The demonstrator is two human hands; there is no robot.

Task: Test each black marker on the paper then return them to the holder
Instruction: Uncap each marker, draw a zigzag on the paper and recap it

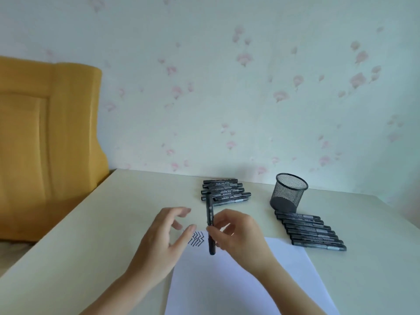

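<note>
Holding one black marker [210, 223] upright over the paper [250, 280], mid-test.

Right hand [236, 233] pinches the marker; left hand [163, 242] hovers spread beside it, empty. Beyond the fingers lies one marker group [225, 192], the mesh holder [289, 192] farther right. Next, probably, uncapping or recapping.

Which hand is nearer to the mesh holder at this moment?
The right hand, which holds a marker upright over the paper, is nearer to the mesh holder. The left hand hovers open farther away, across the zigzag marks.
</note>
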